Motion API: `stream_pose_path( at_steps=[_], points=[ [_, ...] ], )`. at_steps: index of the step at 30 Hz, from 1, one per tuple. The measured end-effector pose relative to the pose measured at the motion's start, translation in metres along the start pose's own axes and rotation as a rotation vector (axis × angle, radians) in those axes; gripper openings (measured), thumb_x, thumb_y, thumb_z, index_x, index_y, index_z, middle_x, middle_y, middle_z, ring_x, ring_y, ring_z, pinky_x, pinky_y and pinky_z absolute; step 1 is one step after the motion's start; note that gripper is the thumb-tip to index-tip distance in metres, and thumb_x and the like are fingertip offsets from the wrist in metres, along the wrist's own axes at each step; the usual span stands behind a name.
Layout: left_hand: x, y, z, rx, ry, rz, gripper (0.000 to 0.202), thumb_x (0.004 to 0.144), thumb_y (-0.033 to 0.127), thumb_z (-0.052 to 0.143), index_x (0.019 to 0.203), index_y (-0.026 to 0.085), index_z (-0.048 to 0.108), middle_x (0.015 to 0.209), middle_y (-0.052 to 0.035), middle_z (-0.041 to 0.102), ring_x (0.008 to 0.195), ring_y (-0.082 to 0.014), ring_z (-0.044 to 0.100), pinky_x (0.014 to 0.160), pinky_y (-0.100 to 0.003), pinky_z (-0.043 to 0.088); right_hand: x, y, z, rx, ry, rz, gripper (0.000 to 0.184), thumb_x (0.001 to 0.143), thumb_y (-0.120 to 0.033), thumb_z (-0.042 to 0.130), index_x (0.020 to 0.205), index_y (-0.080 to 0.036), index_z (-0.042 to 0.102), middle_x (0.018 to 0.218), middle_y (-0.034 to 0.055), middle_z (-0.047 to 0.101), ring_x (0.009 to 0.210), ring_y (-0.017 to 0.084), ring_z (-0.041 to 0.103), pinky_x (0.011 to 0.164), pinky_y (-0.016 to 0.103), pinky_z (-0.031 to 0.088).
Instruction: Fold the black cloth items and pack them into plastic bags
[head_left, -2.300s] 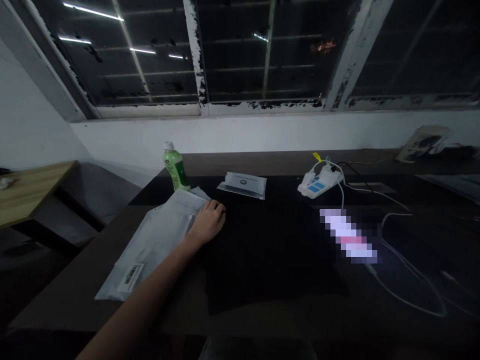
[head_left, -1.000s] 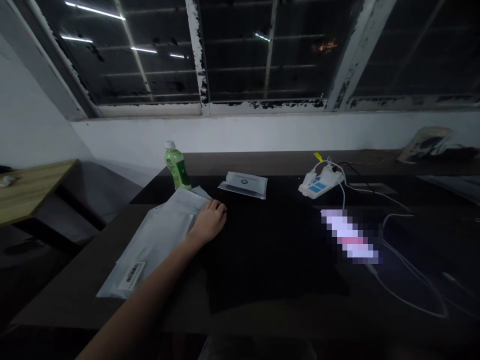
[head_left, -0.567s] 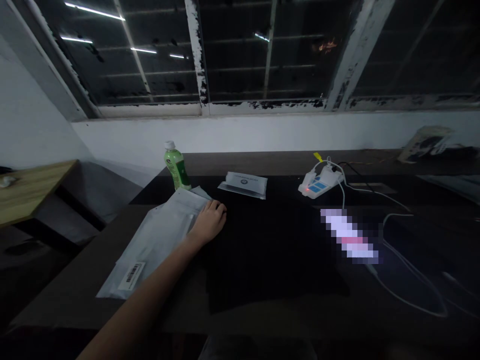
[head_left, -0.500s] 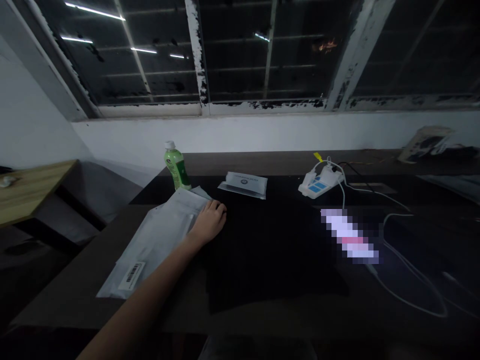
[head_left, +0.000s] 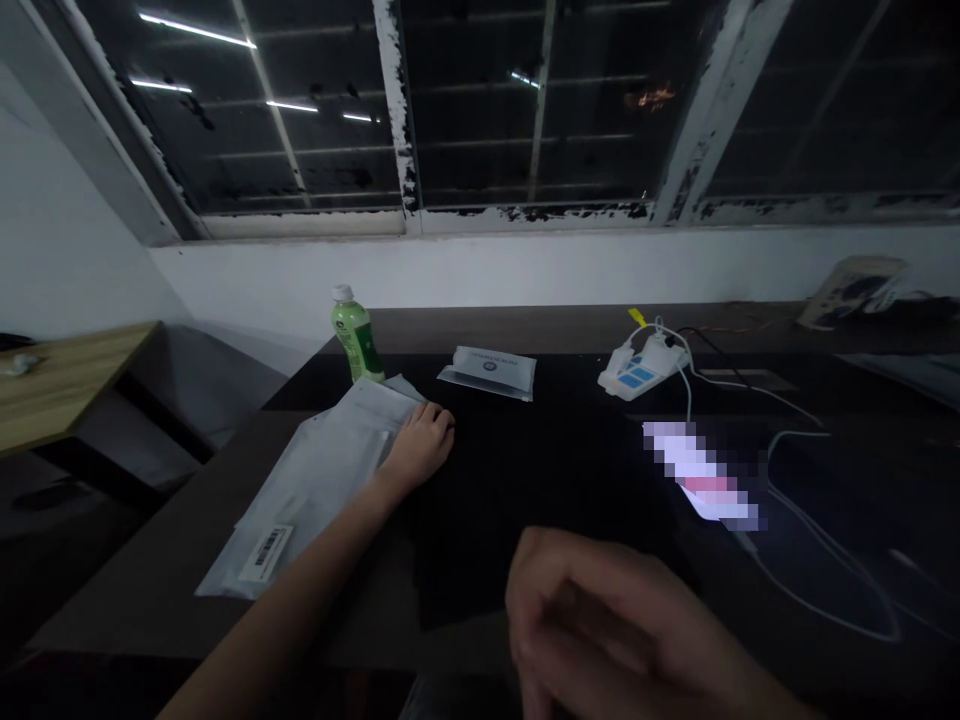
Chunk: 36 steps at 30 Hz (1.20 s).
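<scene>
My left hand [head_left: 421,442] lies palm down at the left edge of a dark black cloth-like piece [head_left: 517,480] on the table. Its fingers are loosely bent and its tips hard to see, with no grip showing. Beside it and under its wrist are several pale, frosted plastic bags [head_left: 330,455], one with a barcode label [head_left: 267,553]. My right hand [head_left: 592,620] is in the air at the bottom, over the near part of the black piece. Its wrist is bent and its fingers curl inward, slightly blurred; what they hold, if anything, is hidden.
A green bottle [head_left: 357,335] stands behind the bags. Farther back lies a small printed pouch [head_left: 491,372]. At right are a white power strip [head_left: 643,365], a lit, pixelated device [head_left: 697,475] and loose white cable [head_left: 832,560]. A wooden table [head_left: 75,390] is at far left.
My right hand has come into view from the lower right. My left hand stays where it was by the bags, and the things on the table have not moved.
</scene>
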<state>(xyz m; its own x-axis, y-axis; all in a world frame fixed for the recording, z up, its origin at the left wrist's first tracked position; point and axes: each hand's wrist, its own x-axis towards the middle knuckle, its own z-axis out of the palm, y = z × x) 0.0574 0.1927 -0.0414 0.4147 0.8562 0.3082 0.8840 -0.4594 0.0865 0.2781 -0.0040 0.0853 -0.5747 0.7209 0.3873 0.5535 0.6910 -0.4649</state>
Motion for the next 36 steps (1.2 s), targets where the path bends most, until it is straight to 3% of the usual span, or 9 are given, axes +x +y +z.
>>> stream_pose_path(
  at_steps=[3, 6, 14, 22, 27, 31, 34, 36],
  points=[
    [0.0, -0.001, 0.002, 0.003, 0.002, -0.001, 0.02, 0.094, 0.019, 0.046, 0.107, 0.019, 0.061, 0.112, -0.0097, 0.059, 0.108, -0.0245, 0.054, 0.099, -0.041, 0.045, 0.009, 0.007, 0.0, 0.784, -0.199, 0.364, 0.022, 0.099, -0.034, 0.048, 0.088, -0.018, 0.059, 0.07, -0.0015, 0.063, 0.067, 0.009, 0.062, 0.061, 0.019, 0.048],
    [0.0, -0.002, 0.003, 0.011, 0.0, -0.002, 0.02, 0.094, 0.02, 0.046, 0.108, 0.019, 0.061, 0.112, -0.0092, 0.058, 0.108, -0.0241, 0.054, 0.099, -0.041, 0.045, 0.012, 0.01, 0.0, 1.055, -0.22, 0.493, 0.022, 0.095, -0.038, 0.055, 0.085, -0.018, 0.057, 0.071, -0.0016, 0.06, 0.07, 0.01, 0.059, 0.067, 0.023, 0.046],
    [-0.001, -0.002, 0.003, 0.019, 0.005, -0.002, 0.02, 0.095, 0.021, 0.046, 0.107, 0.02, 0.061, 0.112, -0.0093, 0.059, 0.109, -0.0246, 0.053, 0.099, -0.041, 0.045, 0.007, 0.011, -0.001, 1.083, -0.248, 0.495, 0.025, 0.094, -0.042, 0.056, 0.087, -0.018, 0.058, 0.071, -0.0013, 0.058, 0.07, 0.012, 0.057, 0.069, 0.026, 0.044],
    [-0.001, -0.001, 0.002, 0.0, 0.022, 0.006, 0.02, 0.094, 0.02, 0.045, 0.107, 0.02, 0.061, 0.112, -0.0092, 0.059, 0.108, -0.0243, 0.054, 0.098, -0.042, 0.046, 0.011, 0.012, -0.001, 1.037, -0.274, 0.554, 0.019, 0.09, -0.035, 0.062, 0.082, -0.019, 0.054, 0.073, -0.0033, 0.057, 0.071, 0.01, 0.054, 0.067, 0.023, 0.042],
    [-0.001, -0.003, 0.0, -0.026, 0.059, 0.005, 0.018, 0.092, 0.02, 0.049, 0.106, 0.021, 0.06, 0.116, -0.0091, 0.057, 0.11, -0.0243, 0.054, 0.099, -0.041, 0.047, 0.019, 0.024, 0.003, 0.946, -0.424, 0.394, 0.015, 0.097, -0.032, 0.051, 0.088, -0.019, 0.05, 0.075, -0.0022, 0.059, 0.069, 0.009, 0.052, 0.063, 0.021, 0.039],
    [0.001, -0.007, -0.003, -0.038, 0.121, -0.041, 0.019, 0.092, 0.023, 0.052, 0.109, 0.019, 0.059, 0.129, -0.0126, 0.051, 0.123, -0.0283, 0.048, 0.104, -0.045, 0.044, 0.026, 0.041, 0.022, 0.852, -0.593, 0.292, 0.009, 0.098, -0.027, 0.044, 0.092, -0.02, 0.047, 0.07, -0.0039, 0.057, 0.063, 0.009, 0.05, 0.059, 0.02, 0.038],
    [0.003, -0.009, -0.005, -0.053, 0.15, -0.071, 0.025, 0.093, 0.024, 0.051, 0.117, 0.019, 0.054, 0.133, -0.0124, 0.052, 0.127, -0.0285, 0.047, 0.106, -0.047, 0.042, 0.03, 0.047, 0.039, 0.86, -0.716, 0.301, 0.007, 0.097, -0.022, 0.041, 0.091, -0.021, 0.044, 0.065, -0.0067, 0.052, 0.053, 0.007, 0.048, 0.051, 0.017, 0.035],
    [0.005, -0.011, -0.006, -0.066, 0.151, -0.081, 0.026, 0.093, 0.024, 0.05, 0.119, 0.019, 0.053, 0.125, -0.0111, 0.058, 0.123, -0.0271, 0.052, 0.105, -0.045, 0.043, 0.03, 0.049, 0.05, 0.905, -0.777, 0.338, 0.009, 0.097, -0.02, 0.038, 0.089, -0.022, 0.041, 0.067, -0.0071, 0.05, 0.047, 0.005, 0.046, 0.046, 0.016, 0.034]
  ],
)
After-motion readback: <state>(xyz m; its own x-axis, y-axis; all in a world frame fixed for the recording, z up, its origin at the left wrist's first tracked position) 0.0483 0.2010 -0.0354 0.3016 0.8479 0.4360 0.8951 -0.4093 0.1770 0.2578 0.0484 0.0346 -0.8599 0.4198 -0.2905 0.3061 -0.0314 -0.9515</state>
